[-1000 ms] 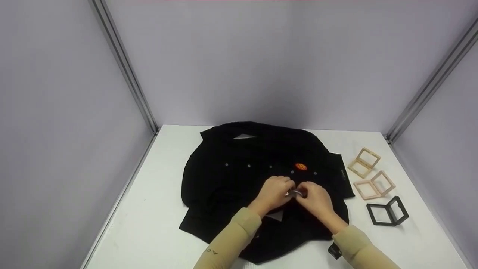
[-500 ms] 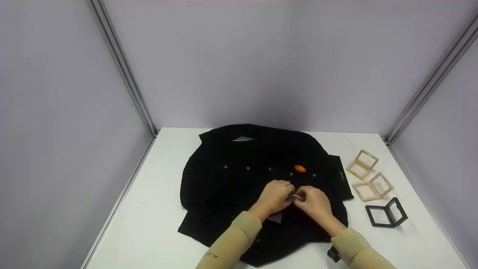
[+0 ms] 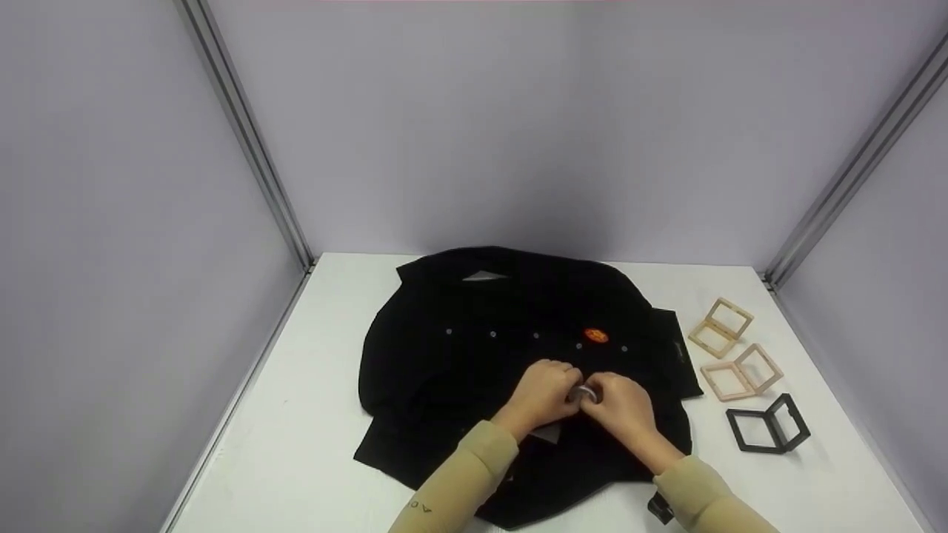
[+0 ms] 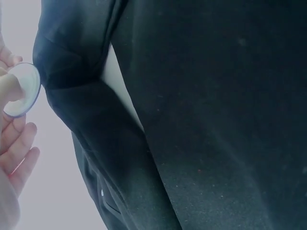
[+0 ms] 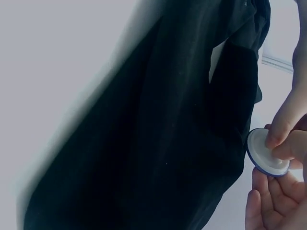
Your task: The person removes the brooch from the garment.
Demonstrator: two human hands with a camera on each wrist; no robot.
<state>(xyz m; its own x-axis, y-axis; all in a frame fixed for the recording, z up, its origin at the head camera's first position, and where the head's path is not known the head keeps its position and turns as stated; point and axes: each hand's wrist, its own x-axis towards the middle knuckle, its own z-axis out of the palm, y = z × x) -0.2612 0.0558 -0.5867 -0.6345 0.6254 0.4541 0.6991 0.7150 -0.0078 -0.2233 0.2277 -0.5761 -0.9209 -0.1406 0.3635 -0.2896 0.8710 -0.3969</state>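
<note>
Over the black button-front shirt, both hands meet at a small round white disc with a dark blue rim. My left hand pinches one side of it, thumb on its face. On the other side, my right hand grips it between thumb and fingers. In the head view only a pale curved edge shows between the fingertips. The left wrist view has the disc at its left edge, its pale face under a thumb. What kind of disc it is, I cannot tell.
Beneath the shirt is a white table. At its right side stand three opened frames: a yellowish one, a pinkish one and a black one. Pale walls enclose the back and sides. The shirt bears a red-orange patch.
Both hands stay together around the disc. It has tilted a little between the fingers, and its rim shows differently in the head view. The shirt and frames lie as before.
</note>
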